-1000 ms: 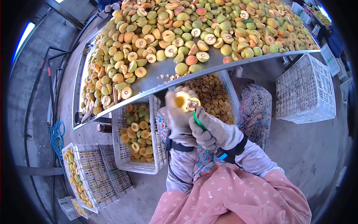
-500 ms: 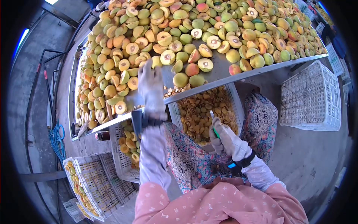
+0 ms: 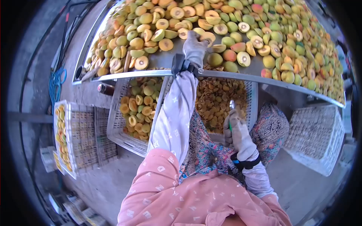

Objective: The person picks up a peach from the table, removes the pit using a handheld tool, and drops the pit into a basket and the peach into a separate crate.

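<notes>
My left hand (image 3: 195,48), gloved, reaches over the metal table's near edge (image 3: 233,76) to the halved fruits. Its fingers are bent against a cut fruit half (image 3: 207,37), and I see them closed around its near side. Lower right, my gloved right hand (image 3: 238,132) is wrapped round a green-handled tool whose metal tip (image 3: 232,104) points up. This hand is above the crate of small brown-orange pieces (image 3: 215,98), below the table edge.
A crate of fruit halves (image 3: 117,124) stands left of my left arm. Farther left is a stacked white crate (image 3: 81,139), beside a blue hose (image 3: 56,88). A white crate (image 3: 316,133) stands at the right. A dark bottle (image 3: 106,89) lies near the table's left edge.
The view has shifted. My left hand has moved from beside the left heap to the fruit halves near the middle and closed on one. My right hand still holds the tool.
</notes>
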Action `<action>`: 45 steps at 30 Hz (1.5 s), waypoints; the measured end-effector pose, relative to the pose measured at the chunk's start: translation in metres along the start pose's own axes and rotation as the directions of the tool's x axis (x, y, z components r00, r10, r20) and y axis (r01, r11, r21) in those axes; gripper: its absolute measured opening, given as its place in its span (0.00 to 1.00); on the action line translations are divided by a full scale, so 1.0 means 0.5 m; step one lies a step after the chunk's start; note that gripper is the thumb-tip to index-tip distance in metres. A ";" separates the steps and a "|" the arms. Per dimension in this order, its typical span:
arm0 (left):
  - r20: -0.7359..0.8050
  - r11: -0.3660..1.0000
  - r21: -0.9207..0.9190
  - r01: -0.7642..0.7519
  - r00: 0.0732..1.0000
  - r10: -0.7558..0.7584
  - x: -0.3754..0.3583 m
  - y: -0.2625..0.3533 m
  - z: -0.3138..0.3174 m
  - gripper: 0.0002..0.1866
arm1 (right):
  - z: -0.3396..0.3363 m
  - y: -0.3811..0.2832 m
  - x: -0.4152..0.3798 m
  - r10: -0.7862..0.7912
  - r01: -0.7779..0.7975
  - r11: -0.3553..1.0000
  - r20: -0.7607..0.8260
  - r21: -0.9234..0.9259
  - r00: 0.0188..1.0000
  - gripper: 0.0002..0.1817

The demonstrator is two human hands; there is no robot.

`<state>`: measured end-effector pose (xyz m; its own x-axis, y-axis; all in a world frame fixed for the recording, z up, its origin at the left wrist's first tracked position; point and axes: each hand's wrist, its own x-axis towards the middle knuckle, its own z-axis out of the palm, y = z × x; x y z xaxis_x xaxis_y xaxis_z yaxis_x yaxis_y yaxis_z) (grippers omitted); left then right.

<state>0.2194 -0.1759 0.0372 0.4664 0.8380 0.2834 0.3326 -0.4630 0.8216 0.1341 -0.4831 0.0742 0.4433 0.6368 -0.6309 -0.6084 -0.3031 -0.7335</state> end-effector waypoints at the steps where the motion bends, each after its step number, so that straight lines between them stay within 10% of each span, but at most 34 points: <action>1: -0.151 0.983 -0.168 0.078 0.983 -0.104 -0.008 0.006 -0.014 0.21 | 0.004 0.002 0.001 -0.011 0.011 1.000 0.008 -0.028 1.000 0.23; 3: 0.047 0.635 -0.749 0.192 0.970 -0.238 -0.067 0.057 -0.087 0.16 | 0.020 0.026 0.009 -0.209 0.209 0.978 0.009 -0.006 0.978 0.16; 5: 0.192 0.656 -0.734 0.177 0.980 -0.050 -0.146 0.073 -0.158 0.12 | 0.044 0.024 -0.006 -0.435 0.391 0.880 -0.130 -0.270 0.891 0.14; 9: 0.483 0.373 -0.797 0.474 0.872 -0.076 -0.319 0.102 -0.211 0.14 | 0.082 -0.016 -0.022 -0.800 0.620 0.221 0.224 -0.753 0.556 0.11; 10: 0.391 0.510 -0.783 0.356 0.919 -0.041 -0.354 0.102 -0.211 0.15 | 0.089 -0.029 -0.046 -0.780 0.545 -0.051 0.374 -0.837 0.502 0.11; 11: 0.098 0.652 -0.758 0.007 0.990 0.104 -0.385 0.113 -0.201 0.17 | 0.104 -0.028 -0.057 -0.816 0.574 0.084 0.273 -0.815 0.508 0.11; 13: 0.400 0.362 -0.822 0.440 0.898 -0.182 -0.403 0.135 -0.231 0.20 | 0.126 -0.032 -0.088 -0.699 0.444 0.387 0.056 -0.808 0.713 0.12; 16: 0.404 0.214 -0.874 0.436 0.898 -0.176 -0.421 0.175 -0.246 0.20 | 0.134 -0.030 -0.119 -0.572 0.425 0.593 0.014 -0.683 0.820 0.13; 19: 0.412 0.059 -0.900 0.433 0.886 -0.215 -0.425 0.207 -0.260 0.20 | 0.125 0.002 -0.093 -0.736 0.506 0.403 0.059 -0.762 0.674 0.11; 22: 0.287 0.387 -0.879 0.280 0.957 -0.042 -0.427 0.183 -0.259 0.21 | 0.124 0.007 -0.101 -0.791 0.489 0.192 0.160 -0.851 0.590 0.12; 24: 0.047 0.610 -0.791 0.047 0.999 -0.017 -0.431 0.182 -0.249 0.23 | 0.121 0.010 -0.101 -0.800 0.536 0.213 0.169 -0.817 0.576 0.13; 28: 0.136 0.496 -0.849 0.181 0.983 -0.125 -0.448 0.218 -0.278 0.25 | 0.129 0.013 -0.102 -0.752 0.538 0.426 0.047 -0.727 0.658 0.14; 33: 0.201 0.615 -0.740 0.272 0.962 -0.183 -0.451 0.247 -0.311 0.29 | 0.111 0.001 -0.108 -0.725 0.467 0.356 0.076 -0.809 0.685 0.16; 35: 0.112 0.718 -0.693 0.064 0.993 0.020 -0.421 0.214 -0.300 0.30 | 0.079 0.003 -0.091 -0.693 0.406 0.322 0.079 -0.856 0.717 0.17; 38: 0.713 0.724 -0.406 0.558 0.689 -0.132 -0.381 0.229 -0.336 0.29 | 0.044 0.016 -0.057 -0.315 0.327 0.822 0.105 -0.467 0.943 0.20; 42: 0.354 0.641 -0.758 0.120 0.901 0.250 -0.404 0.182 -0.296 0.31 | 0.072 -0.025 -0.088 -0.307 0.296 0.951 0.189 0.084 0.933 0.17; 45: 0.439 0.545 -0.713 0.441 0.887 -0.143 -0.437 0.246 -0.288 0.26 | 0.080 -0.012 -0.077 -0.273 0.251 0.961 0.244 0.117 0.930 0.19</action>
<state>0.0403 -0.3745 0.1472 0.7261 0.6825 -0.0834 -0.1975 0.3231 0.9255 0.0943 -0.4776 0.1128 0.4179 0.8485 -0.3247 -0.5503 -0.0480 -0.8336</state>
